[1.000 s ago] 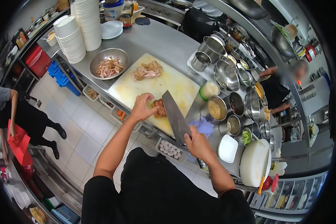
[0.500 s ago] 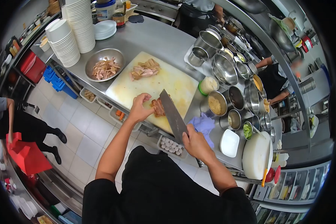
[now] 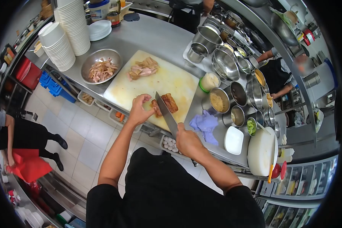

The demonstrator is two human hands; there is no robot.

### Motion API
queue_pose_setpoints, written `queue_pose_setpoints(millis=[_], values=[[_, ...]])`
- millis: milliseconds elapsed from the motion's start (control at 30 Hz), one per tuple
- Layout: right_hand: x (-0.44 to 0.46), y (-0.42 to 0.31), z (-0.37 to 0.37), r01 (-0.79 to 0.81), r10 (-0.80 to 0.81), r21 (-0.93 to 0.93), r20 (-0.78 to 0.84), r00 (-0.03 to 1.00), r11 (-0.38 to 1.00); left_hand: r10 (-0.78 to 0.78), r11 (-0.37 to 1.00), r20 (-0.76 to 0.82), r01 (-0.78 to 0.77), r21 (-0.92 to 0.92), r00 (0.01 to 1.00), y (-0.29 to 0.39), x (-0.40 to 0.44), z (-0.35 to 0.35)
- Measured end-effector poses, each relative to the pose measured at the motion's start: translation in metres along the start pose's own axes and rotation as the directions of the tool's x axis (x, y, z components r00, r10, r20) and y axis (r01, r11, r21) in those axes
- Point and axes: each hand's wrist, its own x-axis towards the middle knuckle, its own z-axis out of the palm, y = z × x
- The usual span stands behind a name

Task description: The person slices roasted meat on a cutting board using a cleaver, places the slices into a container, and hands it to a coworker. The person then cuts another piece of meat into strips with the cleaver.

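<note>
gripping cleaver [image 3: 165, 113], right fingers [image 3: 183, 133] curled; left fingers [image 3: 142, 98] half-spread, thumb [image 3: 149, 113] touching browned meat [image 3: 158, 113].

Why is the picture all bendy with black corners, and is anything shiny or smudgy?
In the head view, the steel counter has a bowed far edge and the corners are black, probably from a very wide lens; in that same head view, a steel bowl catches bright glints, one person's head is smudged, and the cleaver looks fairly clear.
</note>
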Motion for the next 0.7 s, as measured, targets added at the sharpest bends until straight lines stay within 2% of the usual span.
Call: queue_pose_setpoints(millis=[33,267,567,700], values=[[0.0,-0.005,-0.005,-0.048,0.049,-0.011,0.065,0.997,0.999,0.009,1.0,0.001,-0.009,0.007,1.0,0.0,0.0,0.0],[-0.003,-0.021,-0.02,-0.067,0.071,-0.041,0.085,0.994,0.997,0.052,0.998,0.032,-0.053,0.029,0.998,0.002,0.0,0.0],[0.018,-0.038,-0.043,-0.09,0.119,-0.136,0.229,0.966,0.987,0.051,0.998,0.002,-0.051,0.043,0.999,0.003,0.004,-0.004],[0.035,-0.036,-0.038,-0.086,0.116,-0.121,0.266,0.957,0.989,0.018,0.998,0.009,-0.018,0.055,1.0,0.005,0.002,0.0]])
